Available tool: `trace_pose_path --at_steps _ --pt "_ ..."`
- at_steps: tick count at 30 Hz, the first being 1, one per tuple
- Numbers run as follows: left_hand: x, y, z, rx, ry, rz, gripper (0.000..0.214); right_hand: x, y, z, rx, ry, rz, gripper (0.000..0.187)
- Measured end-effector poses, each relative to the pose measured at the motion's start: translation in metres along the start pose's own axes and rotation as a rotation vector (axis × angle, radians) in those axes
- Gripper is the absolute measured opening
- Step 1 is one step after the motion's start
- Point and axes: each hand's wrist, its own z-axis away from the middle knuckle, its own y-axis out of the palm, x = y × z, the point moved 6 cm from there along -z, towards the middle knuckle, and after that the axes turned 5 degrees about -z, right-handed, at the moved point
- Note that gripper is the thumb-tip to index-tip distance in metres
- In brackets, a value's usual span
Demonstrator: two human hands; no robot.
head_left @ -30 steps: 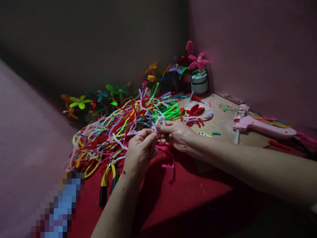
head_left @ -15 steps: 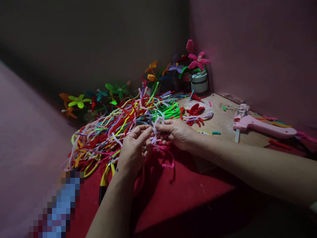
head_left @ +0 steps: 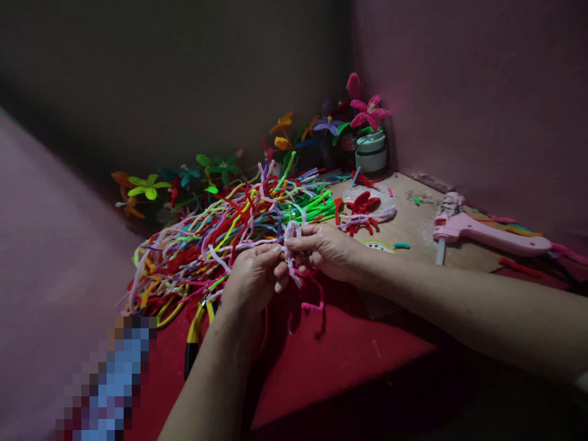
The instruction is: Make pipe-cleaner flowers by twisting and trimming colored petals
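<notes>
My left hand (head_left: 252,278) and my right hand (head_left: 324,248) meet above the red cloth (head_left: 321,361). Both pinch a pale lilac pipe cleaner (head_left: 291,245) that is bent into small loops between their fingertips. A pink pipe cleaner (head_left: 315,300) dangles just below them. Directly behind the hands lies a big tangled heap of pipe cleaners in many colours (head_left: 215,239).
Yellow-handled pliers (head_left: 195,337) lie on the cloth by my left wrist. A pink glue gun (head_left: 482,236) rests on a wooden board (head_left: 413,226) at the right, with red petal pieces (head_left: 361,211) nearby. Finished pipe-cleaner flowers (head_left: 367,113) and a small jar (head_left: 370,153) stand in the wall corner.
My hands stayed together on the lilac pipe cleaner while the fingers shifted, working its loops. The left hand opened slightly, then closed its pinch again.
</notes>
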Motion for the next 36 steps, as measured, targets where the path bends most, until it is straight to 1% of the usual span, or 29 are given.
trace_pose_path --at_steps 2,5,9,12,13,14,15,17,18,19,20,21,23,26,28,30,33,35,36 --pt "0.001 -0.001 -0.001 0.025 0.009 -0.008 0.011 0.001 0.000 0.000 0.009 -0.003 0.002 0.004" --pt "0.001 -0.002 0.000 0.040 0.008 0.001 0.011 0.002 -0.001 -0.001 -0.013 0.003 0.004 0.004" --pt "-0.004 -0.005 0.003 -0.041 0.045 -0.027 0.013 0.005 -0.001 -0.001 -0.033 -0.006 0.035 0.006" --pt "-0.005 -0.006 0.004 -0.063 0.062 -0.179 0.015 0.005 -0.004 -0.001 -0.084 0.001 0.065 0.005" --pt "-0.007 -0.008 0.005 -0.105 0.082 -0.249 0.015 0.005 -0.005 0.000 -0.113 0.002 0.081 0.005" --pt "-0.010 -0.011 0.006 -0.180 0.124 -0.325 0.015 0.005 -0.006 0.000 -0.143 -0.002 0.103 0.006" --pt "-0.015 -0.015 0.008 -0.284 0.196 -0.406 0.016 0.006 -0.007 0.000 -0.167 -0.016 0.126 0.007" --pt "-0.030 -0.019 0.016 -0.501 0.399 -0.582 0.021 0.008 -0.008 0.001 -0.187 -0.060 0.169 0.010" --pt "-0.035 -0.016 0.021 -0.571 0.496 -0.669 0.023 0.009 -0.008 0.001 -0.189 -0.083 0.184 0.010" --pt "-0.038 -0.012 0.024 -0.598 0.565 -0.748 0.024 0.010 -0.008 0.001 -0.189 -0.100 0.194 0.011" --pt "-0.039 -0.007 0.025 -0.589 0.601 -0.812 0.024 0.010 -0.008 0.001 -0.191 -0.108 0.199 0.010" --pt "-0.037 -0.002 0.025 -0.554 0.603 -0.856 0.023 0.010 -0.008 0.002 -0.195 -0.109 0.201 0.010" --pt "-0.031 0.005 0.022 -0.461 0.549 -0.884 0.021 0.009 -0.008 0.003 -0.205 -0.090 0.194 0.009" --pt "-0.024 0.006 0.018 -0.396 0.445 -0.807 0.020 0.009 -0.006 0.004 -0.205 -0.077 0.172 0.007" --pt "-0.023 0.005 0.016 -0.383 0.379 -0.753 0.019 0.013 -0.005 0.005 -0.200 -0.114 0.181 0.010" --pt "-0.022 0.006 0.014 -0.328 0.318 -0.735 0.018 0.019 -0.005 0.005 -0.197 -0.174 0.226 0.014" --pt "-0.019 0.011 0.012 -0.202 0.241 -0.719 0.019 0.026 -0.007 0.003 -0.199 -0.239 0.356 0.014" --pt "-0.017 0.011 0.012 -0.165 0.190 -0.698 0.020 0.028 -0.009 0.001 -0.218 -0.253 0.419 0.011" --pt "-0.016 0.011 0.012 -0.153 0.164 -0.686 0.020 0.027 -0.009 0.001 -0.226 -0.246 0.414 0.009"
